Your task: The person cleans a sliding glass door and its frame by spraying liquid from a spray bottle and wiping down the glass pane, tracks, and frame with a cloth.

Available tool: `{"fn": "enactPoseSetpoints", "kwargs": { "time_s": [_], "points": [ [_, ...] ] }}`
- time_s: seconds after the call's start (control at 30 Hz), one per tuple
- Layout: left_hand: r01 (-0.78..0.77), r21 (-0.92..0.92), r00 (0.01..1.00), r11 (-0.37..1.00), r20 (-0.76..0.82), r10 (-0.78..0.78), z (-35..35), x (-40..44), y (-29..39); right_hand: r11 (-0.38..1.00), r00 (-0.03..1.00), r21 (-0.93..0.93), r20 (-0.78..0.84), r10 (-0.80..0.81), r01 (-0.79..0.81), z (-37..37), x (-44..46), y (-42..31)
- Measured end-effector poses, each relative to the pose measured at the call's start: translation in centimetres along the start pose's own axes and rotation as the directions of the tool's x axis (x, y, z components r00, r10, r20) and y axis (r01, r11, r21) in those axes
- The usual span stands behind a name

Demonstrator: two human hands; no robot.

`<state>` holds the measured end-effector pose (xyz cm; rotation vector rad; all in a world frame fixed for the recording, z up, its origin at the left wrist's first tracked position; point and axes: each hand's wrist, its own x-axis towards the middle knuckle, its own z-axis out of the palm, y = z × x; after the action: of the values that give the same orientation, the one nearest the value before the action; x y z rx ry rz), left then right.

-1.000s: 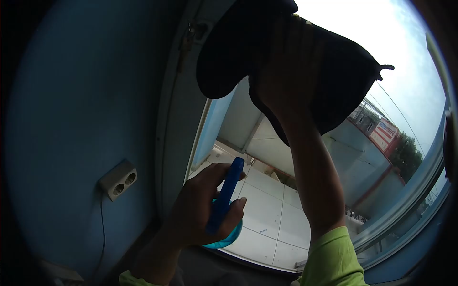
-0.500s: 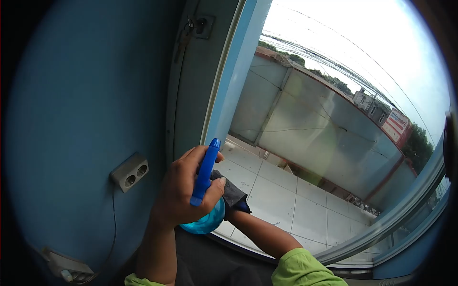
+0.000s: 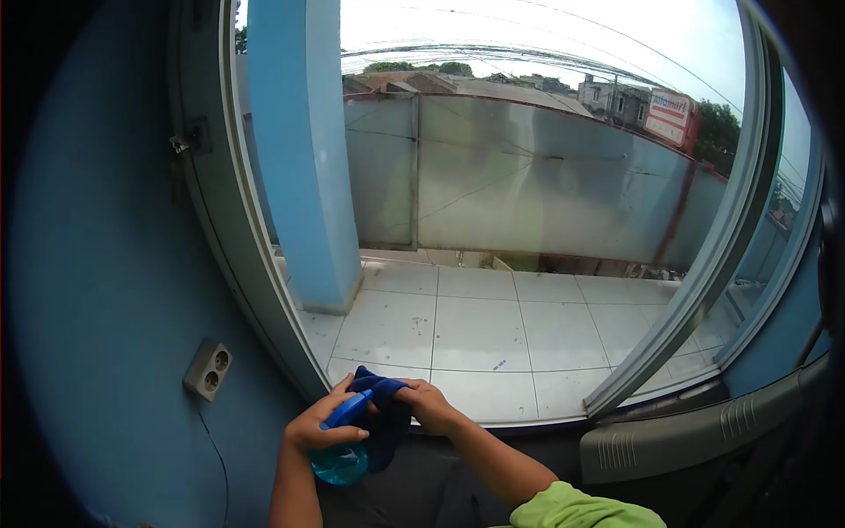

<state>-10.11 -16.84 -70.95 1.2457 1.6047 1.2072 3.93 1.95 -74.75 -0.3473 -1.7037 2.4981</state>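
My left hand (image 3: 315, 426) is wrapped around the neck of a spray bottle (image 3: 341, 464), low in the view. The bottle has a blue spray head and a clear body with turquoise liquid. Close beside it, my right hand (image 3: 429, 407) grips a dark blue cloth (image 3: 385, 440). The cloth bunches up between the two hands and hangs down along the bottle's right side. Part of the spray head is covered by my left fingers.
A glass pane in a door frame (image 3: 264, 264) stands ahead, with a white tiled floor (image 3: 480, 330) and a blue pillar (image 3: 321, 158) beyond. On the left blue wall is a socket (image 3: 209, 370). A grey-brown casing (image 3: 695, 440) sits at right.
My view has levelled and shifted right, so the hands appear lower. The spray head now tilts beside the cloth, and the cloth has come up between both hands, showing its blue side.
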Motion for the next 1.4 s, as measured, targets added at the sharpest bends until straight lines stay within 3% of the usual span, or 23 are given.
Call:
{"fn": "enactPoseSetpoints", "kwargs": {
  "time_s": [0.03, 0.07, 0.13, 0.17, 0.23, 0.37, 0.57, 0.67, 0.7, 0.77, 0.83, 0.9, 0.97, 1.03, 1.07, 1.1, 1.13, 1.17, 1.2, 1.23, 1.27, 1.3, 1.4],
  "points": [
    [0.028, -0.19, 0.994, 0.981, 0.113, -0.007, 1.6, 0.6, -0.3, 0.996, 0.994, -0.045, 0.079, -0.075, 0.079, -0.1, -1.8, -1.2],
    [0.033, -0.176, 0.99, 0.984, 0.14, -0.009, 2.8, 1.0, 0.2, 0.995, 0.994, -0.032, 0.059, -0.092, 0.094, 0.0, -3.4, -2.1],
    [0.202, -0.335, 0.96, 0.92, 0.254, -0.119, 4.7, 1.6, 0.9, 0.918, 0.97, -0.331, -0.027, -0.242, 0.22, -0.1, -6.2, -2.7],
    [0.211, -0.316, 0.951, 0.925, 0.283, -0.121, 5.4, 1.8, 1.7, 0.919, 0.964, -0.322, -0.055, -0.259, 0.229, -0.7, -7.4, -2.2],
    [-0.084, -0.035, 0.954, 0.996, 0.286, 0.091, 6.6, 2.8, 3.7, 0.686, 0.814, -0.612, -0.115, -0.57, 0.394, -2.6, -9.6, -1.1],
    [-0.312, 0.099, 0.891, 0.945, 0.375, 0.255, 7.0, 4.6, 6.3, 0.648, 0.796, -0.717, -0.223, -0.563, 0.257, -3.0, -16.0, -3.3],
    [-0.358, 0.167, 0.819, 0.919, 0.528, 0.223, 8.6, 6.4, 11.9, 0.627, 0.802, -0.736, -0.2, -0.563, 0.257, -3.2, -21.7, -5.1],
    [-0.391, 0.079, 0.782, 0.917, 0.553, 0.286, 9.8, 7.3, 13.3, 0.765, 0.794, -0.435, -0.164, -0.586, 0.475, -4.9, -23.3, -5.4],
    [-0.396, 0.077, 0.773, 0.915, 0.566, 0.287, 10.3, 7.7, 13.2, 0.762, 0.786, -0.438, -0.176, -0.592, 0.476, -5.2, -24.0, -5.3],
    [-0.46, 0.014, 0.756, 0.888, 0.531, 0.383, 11.1, 8.3, 12.4, 0.856, 0.813, -0.274, -0.286, -0.508, 0.439, -5.6, -24.8, -4.9],
    [-0.513, 0.055, 0.741, 0.857, 0.532, 0.41, 12.0, 9.0, 11.7, 0.827, 0.758, -0.37, -0.356, -0.546, 0.422, -5.0, -24.8, -4.3],
    [-0.563, 0.09, 0.727, 0.822, 0.526, 0.441, 12.5, 9.4, 11.4, 0.675, 0.613, -0.664, -0.397, -0.683, 0.322, -4.7, -25.0, -4.2],
    [-0.516, 0.015, 0.73, 0.856, 0.531, 0.431, 12.9, 9.9, 11.8, 0.71, 0.589, -0.672, -0.491, -0.642, 0.213, -2.5, -27.0, -6.6],
    [-0.494, -0.077, 0.712, 0.866, 0.537, 0.453, 13.5, 10.0, 13.0, 0.815, 0.717, -0.508, -0.674, -0.176, -0.277, -1.6, -29.4, -9.1],
    [-0.536, -0.1, 0.646, 0.838, 0.592, 0.483, 13.7, 9.9, 14.2, 0.75, 0.877, -0.632, -0.455, -0.153, -0.196, -3.2, -30.4, -8.7],
    [-0.576, -0.127, 0.572, 0.808, 0.643, 0.509, 13.9, 10.0, 15.5, 0.748, 0.875, -0.633, -0.459, -0.154, -0.201, -5.3, -30.9, -8.0],
    [-0.604, -0.171, 0.486, 0.778, 0.695, 0.53, 14.2, 10.2, 16.9, 0.907, 0.952, -0.354, -0.11, -0.285, 0.23, -7.8, -31.1, -6.9],
    [-0.6, -0.179, 0.484, 0.78, 0.696, 0.531, 14.6, 10.3, 18.5, 0.857, 0.84, 0.108, 0.169, -0.515, 0.504, -10.2, -30.7, -5.7],
    [-0.575, -0.23, 0.416, 0.785, 0.745, 0.522, 15.1, 10.3, 20.3, 0.744, 0.804, 0.427, 0.061, -0.591, 0.515, -12.3, -29.4, -3.7],
    [-0.549, -0.278, 0.341, 0.789, 0.787, 0.515, 15.6, 10.5, 21.7, 0.73, 0.79, 0.323, -0.11, -0.603, 0.602, -12.3, -26.9, -3.5],
    [-0.55, -0.283, 0.337, 0.786, 0.786, 0.518, 16.3, 10.8, 22.8, 0.732, 0.753, 0.197, -0.276, -0.597, 0.652, -12.2, -24.3, -3.3],
    [-0.502, -0.268, 0.312, 0.822, 0.83, 0.462, 16.9, 11.3, 23.9, 0.774, 0.745, 0.111, -0.383, -0.546, 0.624, -10.4, -22.4, -1.7],
    [-0.452, -0.185, 0.296, 0.873, 0.892, 0.342, 17.5, 13.4, 25.6, 0.641, 0.812, 0.498, -0.345, -0.471, 0.584, -2.9, -20.6, -0.2]
  ]
}}
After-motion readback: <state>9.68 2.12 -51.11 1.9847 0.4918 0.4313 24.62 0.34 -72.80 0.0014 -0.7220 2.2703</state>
